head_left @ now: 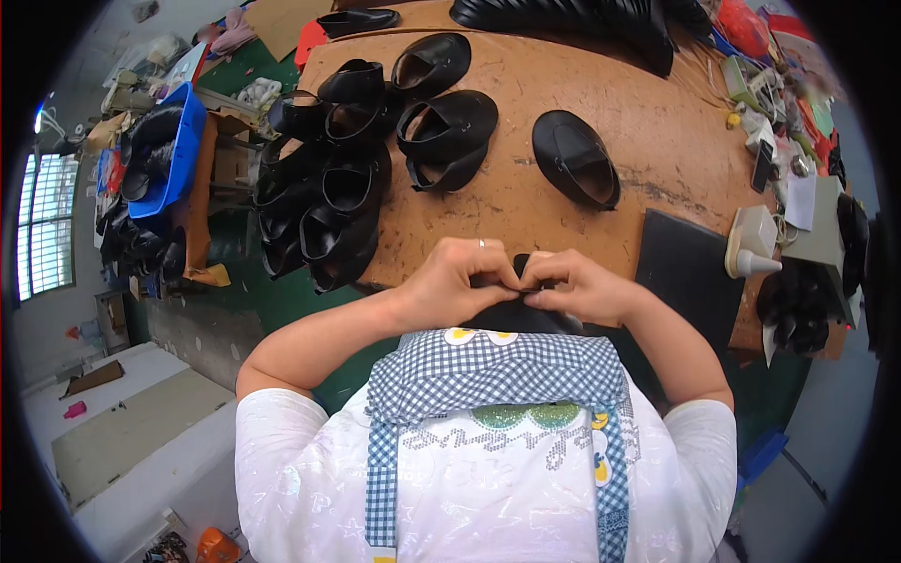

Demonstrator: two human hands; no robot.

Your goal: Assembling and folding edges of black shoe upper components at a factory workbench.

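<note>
Both hands meet at the table's near edge, over my checked apron. My left hand (458, 281) has a ring on one finger and pinches the edge of a black shoe upper (511, 315). Close against it, my right hand (574, 284) pinches the same edge, fingertips nearly touching. Much of this upper is hidden by my hands and the apron. Ahead and to the right lies a single black shoe upper (575, 159) on the brown table (507, 211). Left of it, two stacked black uppers (449, 127) rest near a larger group of black uppers (324, 188).
A black sheet (690, 267) lies at the right, beside a white glue bottle (753, 246). Along the far edge is a row of black pieces (572, 21). A blue crate (178, 155) with dark items stands at the left. Cluttered tools line the right side.
</note>
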